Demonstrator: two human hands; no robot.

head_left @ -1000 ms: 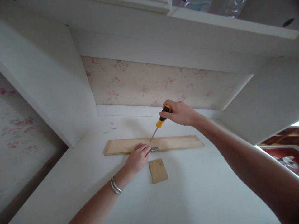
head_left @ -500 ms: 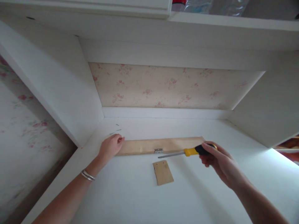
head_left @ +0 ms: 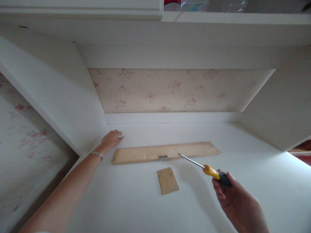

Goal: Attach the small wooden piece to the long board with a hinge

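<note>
While right fingers [head_left: 220,191] grip screwdriver [head_left: 213,173], left hand [head_left: 110,139] rests.

- You face a white desk [head_left: 136,207] set in a white alcove.
- Floral wallpaper [head_left: 170,90] covers the back panel in front of you.
- A white shelf [head_left: 218,29] spans overhead.
- Bright light [head_left: 295,155] enters low on your right.

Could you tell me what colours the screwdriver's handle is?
Yellow and black; the head view shows the screwdriver in the right hand.

Nothing readable anywhere here, no labels, brands or numbers on the wood, the tool or the shelves.
</note>
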